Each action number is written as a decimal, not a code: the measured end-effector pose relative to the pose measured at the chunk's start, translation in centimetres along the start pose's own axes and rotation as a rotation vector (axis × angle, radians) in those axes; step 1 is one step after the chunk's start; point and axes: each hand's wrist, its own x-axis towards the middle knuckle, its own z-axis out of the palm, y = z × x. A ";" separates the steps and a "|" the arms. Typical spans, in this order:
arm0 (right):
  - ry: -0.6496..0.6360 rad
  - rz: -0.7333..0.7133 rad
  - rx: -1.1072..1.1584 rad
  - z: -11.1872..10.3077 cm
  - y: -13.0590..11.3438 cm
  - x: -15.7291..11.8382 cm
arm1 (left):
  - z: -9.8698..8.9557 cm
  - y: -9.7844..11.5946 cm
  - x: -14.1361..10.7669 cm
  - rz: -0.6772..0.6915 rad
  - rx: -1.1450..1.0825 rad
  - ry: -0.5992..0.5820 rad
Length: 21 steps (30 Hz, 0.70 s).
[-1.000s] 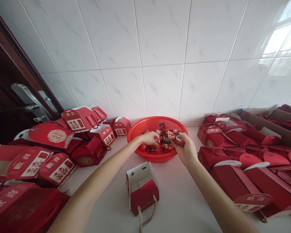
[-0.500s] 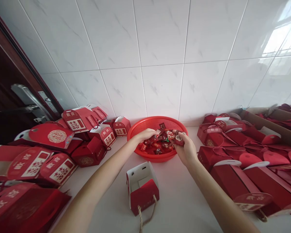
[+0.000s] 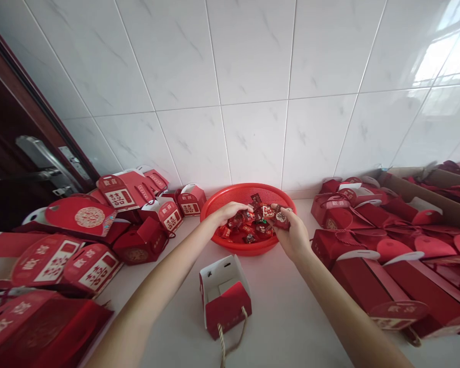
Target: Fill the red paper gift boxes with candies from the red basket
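Note:
A red plastic basket (image 3: 249, 250) by the wall holds a heap of wrapped candies (image 3: 248, 230), mostly red and brown. Over its left part, my left hand (image 3: 232, 212) is closed, fingertips pinched on a candy that they largely hide. My right hand (image 3: 293, 236) is at the basket's right side, its thumb and fingers closed on several wrapped candies (image 3: 280, 216). In front of the basket, an open red gift box (image 3: 230, 308) with a white inside stands on the white surface. Its twisted rope handle (image 3: 232, 347) hangs toward me.
Red gift boxes (image 3: 92, 266) with gold and white print are piled at the left. More closed boxes (image 3: 375, 286) stand in rows at the right, with a cardboard carton (image 3: 402, 190) behind. A tiled wall (image 3: 253, 143) runs along the back; a dark door (image 3: 7, 128) is at far left.
My left hand has shifted very slightly over the candies, and my right hand keeps its hold on the candies. The view has moved a little; the gift box stays in place.

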 end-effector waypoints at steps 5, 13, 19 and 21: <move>-0.019 -0.006 -0.014 0.0 0.0 0.0 | 0.0 0.1 -0.1 0.008 -0.008 -0.020; 0.009 0.027 0.012 0.1 0.0 0.0 | 0.3 0.5 -0.5 0.005 -0.029 -0.021; 0.010 0.029 0.010 0.1 0.0 0.1 | 0.2 0.6 -0.8 -0.041 -0.054 -0.017; 0.006 0.027 0.006 0.0 0.1 0.2 | 0.2 0.6 -0.8 -0.063 -0.072 -0.030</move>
